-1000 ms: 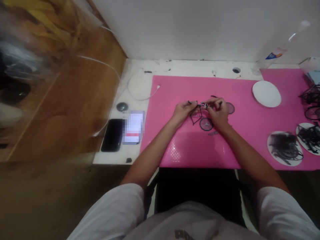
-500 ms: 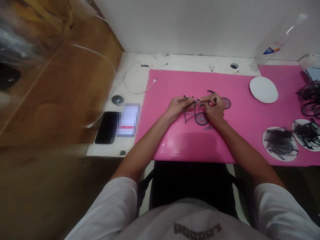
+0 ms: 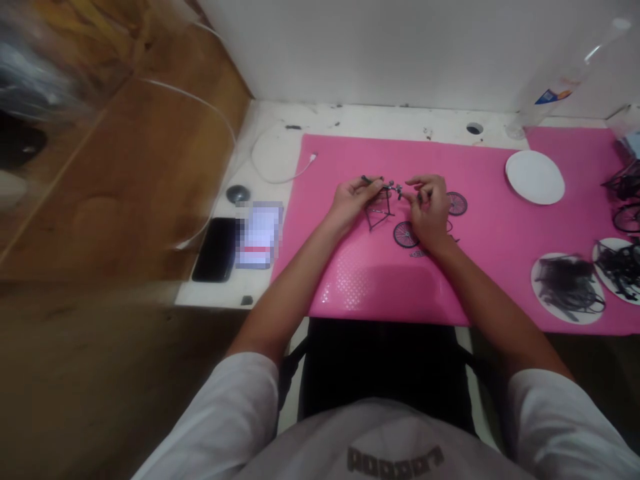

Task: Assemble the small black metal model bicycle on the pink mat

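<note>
The thin black metal bicycle frame (image 3: pixel 379 212) I hold looks matt; the pink plastic mat (image 3: pixel 390 280) shows glossy dimpled texture (near edge).

I see a bright pink mat (image 3: pixel 450 280) with a fine dotted texture on a white bench (image 3: pixel 280 133). The small bicycle frame (image 3: pixel 378 212) is black, its loose wheels (image 3: pixel 456 203) dark with purple-tinged spokes. A plain white plate (image 3: pixel 535 177) sits by; the phone (image 3: pixel 215 249) is black.
</note>
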A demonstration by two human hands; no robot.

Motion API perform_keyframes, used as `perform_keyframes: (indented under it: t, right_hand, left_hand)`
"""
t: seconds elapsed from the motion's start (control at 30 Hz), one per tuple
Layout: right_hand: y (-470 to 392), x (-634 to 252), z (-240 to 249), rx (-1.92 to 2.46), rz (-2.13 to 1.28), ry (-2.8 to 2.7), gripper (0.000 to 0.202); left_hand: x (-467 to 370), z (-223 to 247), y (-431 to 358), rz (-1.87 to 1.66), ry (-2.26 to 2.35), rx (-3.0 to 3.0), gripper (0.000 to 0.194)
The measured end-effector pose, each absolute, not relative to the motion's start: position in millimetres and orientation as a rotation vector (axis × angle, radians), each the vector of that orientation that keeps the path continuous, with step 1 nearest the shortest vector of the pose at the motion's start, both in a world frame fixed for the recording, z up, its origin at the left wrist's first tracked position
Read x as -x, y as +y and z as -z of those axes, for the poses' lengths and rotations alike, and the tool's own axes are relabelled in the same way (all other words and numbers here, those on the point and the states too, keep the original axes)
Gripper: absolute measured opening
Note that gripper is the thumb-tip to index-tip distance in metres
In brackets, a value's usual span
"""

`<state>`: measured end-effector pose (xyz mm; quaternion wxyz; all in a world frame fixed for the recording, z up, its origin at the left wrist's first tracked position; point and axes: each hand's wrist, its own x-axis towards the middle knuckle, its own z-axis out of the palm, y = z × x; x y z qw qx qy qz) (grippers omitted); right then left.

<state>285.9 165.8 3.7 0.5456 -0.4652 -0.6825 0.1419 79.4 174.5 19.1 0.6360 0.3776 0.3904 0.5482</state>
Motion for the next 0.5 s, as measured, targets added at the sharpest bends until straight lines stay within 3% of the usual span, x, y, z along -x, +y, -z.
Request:
perform_keyframes:
  t: [0.2,0.5]
  right_hand:
    - [163,-281,-5,1.123,-0.481,-1.503,0.046]
    - [163,-274,3,1.015,-0.626,-1.472,0.046]
  left_hand:
    - [-80,-32,167,-1.478,0.964,-0.975,0.034]
    - [-86,-28,152,-1.451,1.060,-1.447,0.022]
